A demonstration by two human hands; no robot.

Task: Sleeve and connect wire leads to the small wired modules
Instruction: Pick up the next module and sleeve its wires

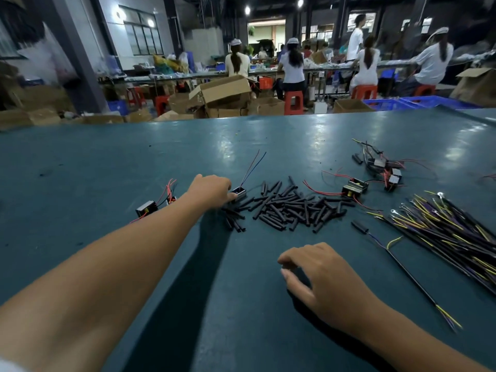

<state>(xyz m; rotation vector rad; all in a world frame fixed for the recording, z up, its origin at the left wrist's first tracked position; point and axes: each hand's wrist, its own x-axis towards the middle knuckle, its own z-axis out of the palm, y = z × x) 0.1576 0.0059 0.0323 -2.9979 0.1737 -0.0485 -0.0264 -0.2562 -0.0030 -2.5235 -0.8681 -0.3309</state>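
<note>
**Left hand on a module at the sleeve pile**

At the middle of the teal desk (pixel 107 162), a small metal-cased module (pixel 239 193) sits at the left edge of a heap of short black sleeves (pixel 290 208). The left hand (pixel 212 190) reaches out on a straight arm and its grip is closed on this module, fingertips around its near side. A red lead and a blue lead (pixel 253 167) rise from the module and lean away to the right.

The right hand (pixel 319 272) rests nearer the body, palm down, fingers loosely curled and holding nothing, its grip open.

Left of the reaching arm lie two more modules (pixel 147 208) with red wires, just beside each other. Right of the sleeve heap stands another module (pixel 354 187) with red leads, and farther back a tangled cluster of modules (pixel 383 169). At the right edge a bundle of black leads (pixel 442 234) with yellow and purple ends fans out; one single lead (pixel 402 267) lies apart, toward the right hand.

Beyond the desk, people in white sit on red stools (pixel 294 102) among open cardboard boxes (pixel 222 92).
</note>
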